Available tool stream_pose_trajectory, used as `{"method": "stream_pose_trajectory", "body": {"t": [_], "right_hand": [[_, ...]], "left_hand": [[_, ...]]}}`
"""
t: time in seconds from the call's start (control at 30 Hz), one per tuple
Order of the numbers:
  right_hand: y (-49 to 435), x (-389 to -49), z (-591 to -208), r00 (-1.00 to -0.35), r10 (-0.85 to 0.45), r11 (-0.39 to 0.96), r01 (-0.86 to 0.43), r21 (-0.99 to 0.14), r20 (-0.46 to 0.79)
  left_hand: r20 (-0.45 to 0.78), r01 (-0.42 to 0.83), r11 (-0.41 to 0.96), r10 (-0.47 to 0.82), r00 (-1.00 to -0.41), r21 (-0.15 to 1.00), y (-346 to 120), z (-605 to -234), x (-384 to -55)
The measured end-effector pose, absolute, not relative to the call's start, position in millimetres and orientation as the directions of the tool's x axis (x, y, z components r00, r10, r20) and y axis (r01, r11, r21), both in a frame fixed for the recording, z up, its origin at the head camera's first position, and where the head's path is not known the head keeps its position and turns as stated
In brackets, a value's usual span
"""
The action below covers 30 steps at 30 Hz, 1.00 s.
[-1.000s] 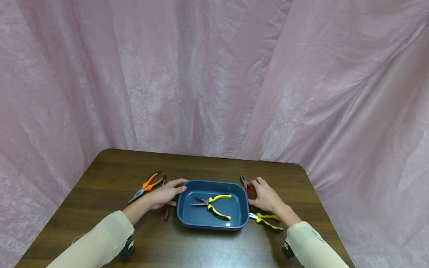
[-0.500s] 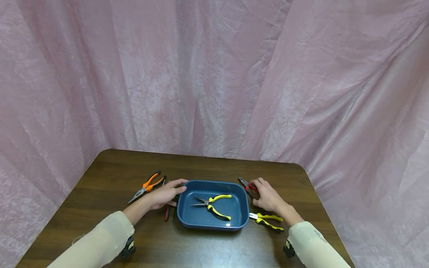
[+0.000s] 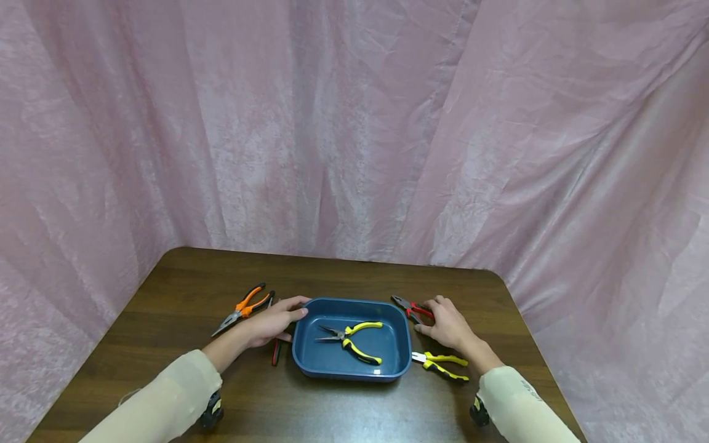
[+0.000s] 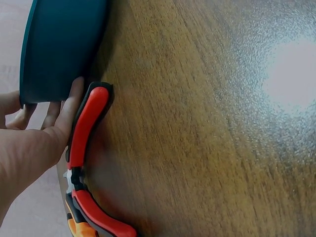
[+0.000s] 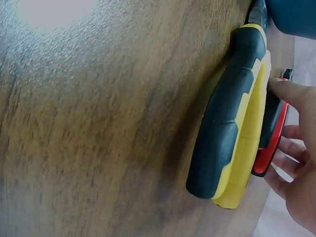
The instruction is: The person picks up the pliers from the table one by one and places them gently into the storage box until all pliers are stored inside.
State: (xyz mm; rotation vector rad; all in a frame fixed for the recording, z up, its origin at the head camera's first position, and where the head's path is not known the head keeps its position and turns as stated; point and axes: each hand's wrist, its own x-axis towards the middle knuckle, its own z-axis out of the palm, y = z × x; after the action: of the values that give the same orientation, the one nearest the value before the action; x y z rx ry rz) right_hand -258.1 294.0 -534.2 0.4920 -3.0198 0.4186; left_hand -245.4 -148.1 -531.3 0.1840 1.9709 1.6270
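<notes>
My left hand (image 3: 274, 321) grips the left end of a blue rectangular tray (image 3: 354, 372), thumb at the rim and fingers against the outer wall. Inside the tray lie yellow-and-black needle-nose pliers (image 3: 346, 335) with spread handles. Red-and-black pliers (image 4: 89, 118) lie beside the left hand, partly hidden by it in the head view. To the right of the tray, my right hand (image 3: 447, 323) holds the handles of other red-and-black pliers (image 3: 410, 306) between thumb and fingers. Their head points to the far left. Yellow-and-black pliers (image 5: 252, 133) lie nearer, just below the right hand.
Orange-and-black long-nose pliers (image 3: 242, 307) rest on the wooden table (image 3: 332, 418) left of the left hand. A pink curtain (image 3: 354, 154) hangs behind the table's far edge. Light glares off the tabletop in both wrist views.
The right hand has shifted a little right, away from the tray. The red pliers it holds have turned, their handles swinging right and their head left. The left hand and tray have stayed put.
</notes>
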Motion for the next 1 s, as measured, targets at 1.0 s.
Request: {"method": "stream_pose_trajectory", "body": {"t": [1.0], "right_hand": [[284.4, -267.9, -526.3, -0.952, -0.298, 0.92, -0.308, -0.243, 0.075]], "left_hand": [[-0.339, -0.245, 0.255, 0.447, -0.828, 0.935, -146.9, -527.8, -244.1]]}}
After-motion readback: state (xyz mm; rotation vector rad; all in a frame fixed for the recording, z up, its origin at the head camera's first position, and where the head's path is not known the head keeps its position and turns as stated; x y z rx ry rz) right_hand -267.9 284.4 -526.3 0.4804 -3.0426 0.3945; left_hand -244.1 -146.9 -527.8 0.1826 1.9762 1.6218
